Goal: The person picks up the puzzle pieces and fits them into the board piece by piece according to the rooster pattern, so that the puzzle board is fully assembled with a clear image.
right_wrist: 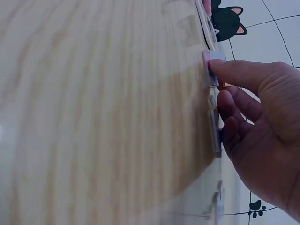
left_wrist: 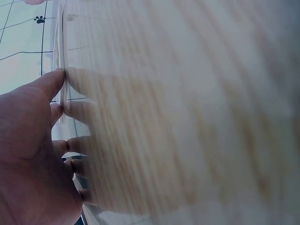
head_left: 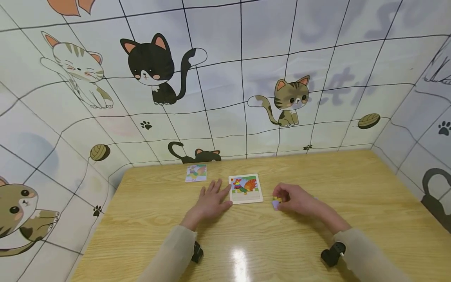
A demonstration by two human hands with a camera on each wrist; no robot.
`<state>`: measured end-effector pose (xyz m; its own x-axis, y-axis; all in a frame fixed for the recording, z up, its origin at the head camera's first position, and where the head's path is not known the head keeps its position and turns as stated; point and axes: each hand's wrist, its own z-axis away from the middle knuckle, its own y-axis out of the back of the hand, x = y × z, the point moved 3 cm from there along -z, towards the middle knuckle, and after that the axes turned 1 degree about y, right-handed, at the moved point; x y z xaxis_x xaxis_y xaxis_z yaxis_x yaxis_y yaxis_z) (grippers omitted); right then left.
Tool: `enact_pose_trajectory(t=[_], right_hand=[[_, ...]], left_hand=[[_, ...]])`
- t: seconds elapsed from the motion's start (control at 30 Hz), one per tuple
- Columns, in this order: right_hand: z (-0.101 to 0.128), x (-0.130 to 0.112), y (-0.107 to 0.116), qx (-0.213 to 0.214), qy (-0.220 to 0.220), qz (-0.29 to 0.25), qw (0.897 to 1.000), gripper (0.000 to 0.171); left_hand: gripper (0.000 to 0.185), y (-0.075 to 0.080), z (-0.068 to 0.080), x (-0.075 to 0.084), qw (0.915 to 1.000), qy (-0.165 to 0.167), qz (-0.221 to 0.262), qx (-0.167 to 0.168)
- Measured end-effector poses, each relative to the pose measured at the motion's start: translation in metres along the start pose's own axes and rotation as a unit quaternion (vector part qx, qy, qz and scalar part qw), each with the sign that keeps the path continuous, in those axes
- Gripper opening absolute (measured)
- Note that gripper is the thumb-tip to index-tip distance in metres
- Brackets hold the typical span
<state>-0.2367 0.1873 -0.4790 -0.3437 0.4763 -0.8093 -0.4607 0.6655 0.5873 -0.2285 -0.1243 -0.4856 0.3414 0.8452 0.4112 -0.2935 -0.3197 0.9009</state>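
Note:
A white-framed puzzle board lies on the table, its upper part filled with a colourful rooster picture and its lower part a bare wood tone. My left hand rests flat at the board's left side, fingers spread, with the thumb and index finger at the frame. To the right of the board, my right hand pinches a small yellow and lilac puzzle piece between thumb and fingers. In the right wrist view the thumb presses on the face of this piece. More flat pieces lie beneath the curled fingers.
Behind my left hand, a picture card with a similar rooster lies near the back edge of the wooden table. Another loose piece lies nearer the right wrist. A cat-printed wall covering rises behind and at both sides.

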Motion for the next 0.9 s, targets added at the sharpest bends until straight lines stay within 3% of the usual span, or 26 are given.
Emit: enact_pose_trajectory(t=[0.4, 0.7, 0.9], right_hand=[[-0.005, -0.013, 0.008, -0.009, -0.022, -0.01, 1.0, 0.015], [-0.03, -0.026, -0.009, 0.015, 0.014, -0.024, 1.0, 0.012], [-0.045, -0.032, -0.026, 0.026, 0.002, -0.046, 0.999, 0.012]], left_hand=[[0.063, -0.001, -0.002, 0.001, 0.9999, 0.009, -0.003, -0.011], [0.064, 0.0, -0.001, 0.0, 0.9999, 0.012, -0.005, -0.01], [0.064, 0.0, -0.001, 0.001, 0.9999, 0.009, 0.002, -0.007]])
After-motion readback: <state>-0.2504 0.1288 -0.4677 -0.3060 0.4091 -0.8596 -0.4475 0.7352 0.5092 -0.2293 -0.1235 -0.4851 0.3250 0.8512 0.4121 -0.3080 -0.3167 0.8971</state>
